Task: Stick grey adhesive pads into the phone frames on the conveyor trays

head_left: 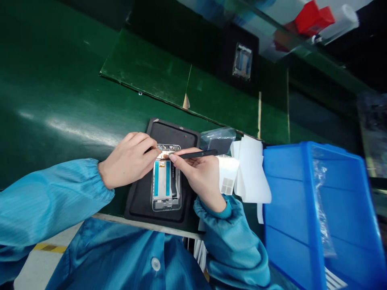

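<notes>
An opened phone (161, 181), with blue strips in its frame and a bare circuit area at the top, lies on a black tray (142, 197). My right hand (201, 171) grips slim black tweezers (198, 154), whose tip end reaches the upper part of the phone and is partly covered by my fingers. From the other side my left hand (133, 159) comes in closed, thumb and forefinger pinched at the phone's upper left. Whatever sits between those fingertips is too small to make out.
Right of the tray lie a clear plastic bag (216, 139), white paper sheets (252, 171) and a sheet of grey squares (227, 186). Beyond them stands a large blue bin (287, 193) with plastic wrap inside. A second opened phone (242, 61) rests on the raised green board (151, 72).
</notes>
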Available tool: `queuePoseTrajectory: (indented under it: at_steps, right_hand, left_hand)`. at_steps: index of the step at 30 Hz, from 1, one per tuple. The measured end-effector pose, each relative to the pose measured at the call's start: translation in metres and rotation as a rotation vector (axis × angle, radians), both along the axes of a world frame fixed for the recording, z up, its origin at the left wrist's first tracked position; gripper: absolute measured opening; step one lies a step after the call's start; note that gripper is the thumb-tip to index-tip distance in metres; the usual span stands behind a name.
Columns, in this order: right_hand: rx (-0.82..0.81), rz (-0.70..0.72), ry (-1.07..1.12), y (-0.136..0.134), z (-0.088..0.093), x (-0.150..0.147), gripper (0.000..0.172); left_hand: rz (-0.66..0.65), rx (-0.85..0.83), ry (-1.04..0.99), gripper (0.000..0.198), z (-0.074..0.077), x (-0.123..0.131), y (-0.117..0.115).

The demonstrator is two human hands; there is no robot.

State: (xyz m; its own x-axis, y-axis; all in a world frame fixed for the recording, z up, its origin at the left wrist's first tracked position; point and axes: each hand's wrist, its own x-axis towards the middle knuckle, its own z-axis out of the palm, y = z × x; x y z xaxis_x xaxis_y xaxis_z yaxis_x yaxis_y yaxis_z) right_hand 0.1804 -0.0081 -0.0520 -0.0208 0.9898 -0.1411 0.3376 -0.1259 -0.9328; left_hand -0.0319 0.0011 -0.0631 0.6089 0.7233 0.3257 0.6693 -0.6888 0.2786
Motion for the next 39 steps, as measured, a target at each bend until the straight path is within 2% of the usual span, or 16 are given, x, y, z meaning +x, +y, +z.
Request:
queuePoseTrajectory:
  at_steps: [18, 25, 33, 36, 39]
  right_hand:
    - [0.018, 0.004, -0.039, -0.001, -0.002, 0.001, 0.02]
    - [0.016, 0.019, -0.007, -0.001, -0.004, 0.002, 0.021]
    - [0.06, 0.068, 0.038, 0.003, -0.013, 0.005, 0.02]
    - [0.104, 0.043, 0.056, 0.003, -0.007, 0.006, 0.018]
    - [0.166, -0.019, 0.085, 0.002, 0.007, 0.014, 0.017]
  left_hand:
    - [-0.014, 0.025, 0.018, 0.022, 0.001, -0.001, 0.0]
    - [-0.136, 0.083, 0.072, 0.02, 0.007, -0.002, -0.002]
    - [-0.152, 0.109, 0.149, 0.022, 0.002, -0.003, -0.005]
    - [-0.156, 0.164, 0.175, 0.02, 0.002, -0.003, -0.007]
    - [-0.172, 0.214, 0.219, 0.021, 0.003, -0.003, -0.01]
